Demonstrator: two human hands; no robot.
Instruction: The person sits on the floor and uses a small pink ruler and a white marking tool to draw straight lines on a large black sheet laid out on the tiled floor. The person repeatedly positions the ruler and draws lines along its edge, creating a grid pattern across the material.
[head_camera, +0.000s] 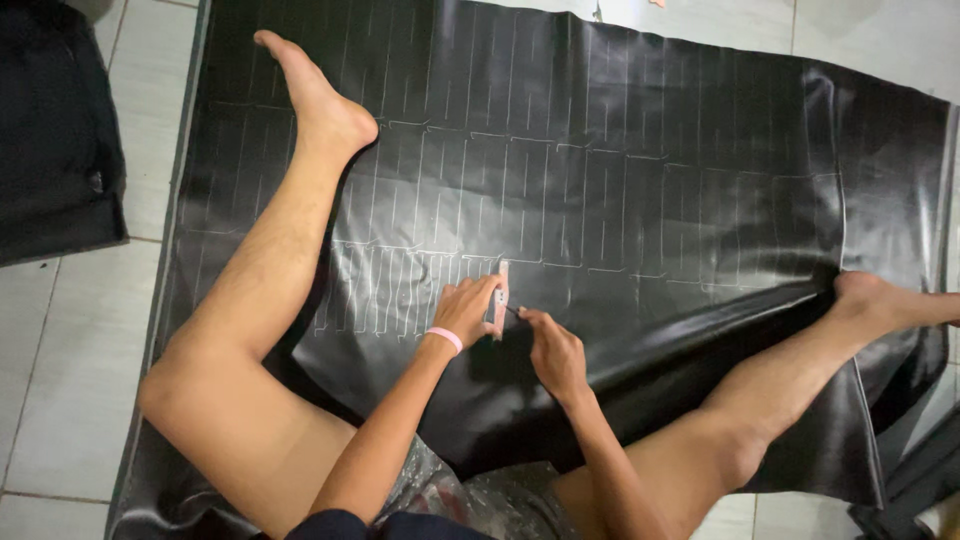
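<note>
Sitting w/ knees spread over black leatherette sheet (640, 200) on tile floor (60, 350); left hand (466, 312) pinning small pale template (501, 292) flat, right hand (553, 352) at 4 o'clock of it pinching thin marking tool (512, 311). Looking thin, floppy, slick – holding by pressing flat, not lifting

The light is moderate and comes from above. The glossy black sheet (620, 180) shows soft glare at the upper left and along the folds at the right. Shadows are weak. The frame corners look slightly bent and soft.
</note>
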